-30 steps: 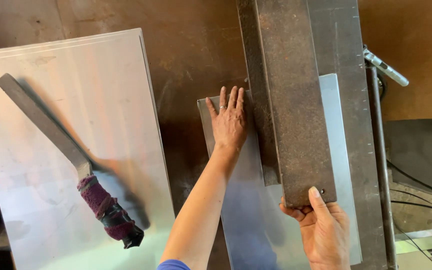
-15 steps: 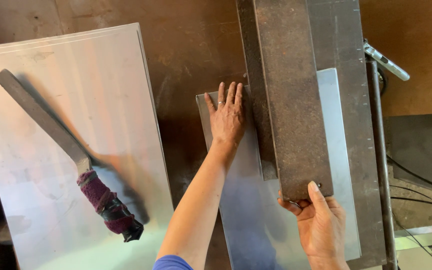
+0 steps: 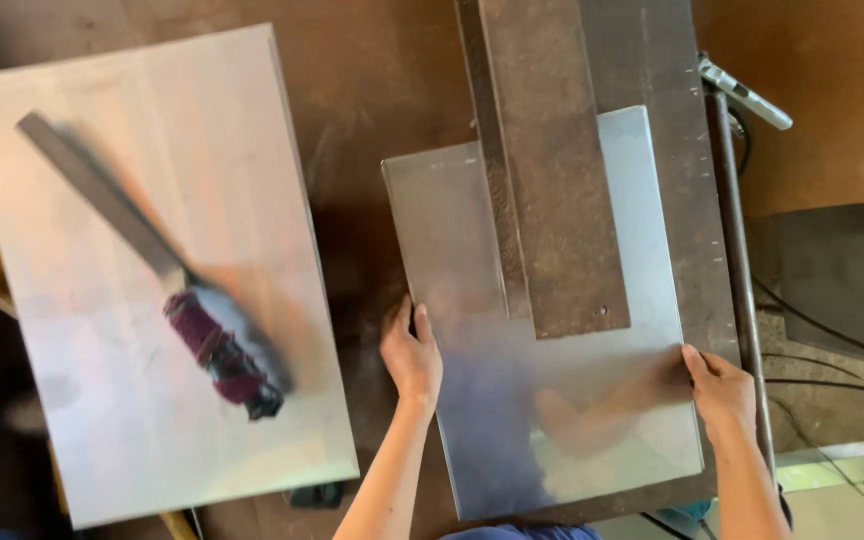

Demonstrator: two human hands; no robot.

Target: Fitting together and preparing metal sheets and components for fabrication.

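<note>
Smooth reflective metal sheet (image 3: 572,420) at lower centre on rusty brown table (image 3: 372,90), left hand (image 3: 412,355) gripping its left edge, right hand (image 3: 720,385) gripping its right edge, rough rusted flat bar (image 3: 552,170) lying across sheet.

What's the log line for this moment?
left hand: grips left edge of metal sheet | right hand: grips its right edge | rusty bar: lies on sheet

Silvery-grey sheet (image 3: 552,400) under a rusty brown bar (image 3: 552,170); left of the bar, a pale sheet carries a grey file (image 3: 102,200) with maroon, maybe cloth-wrapped, handle (image 3: 222,355).
</note>
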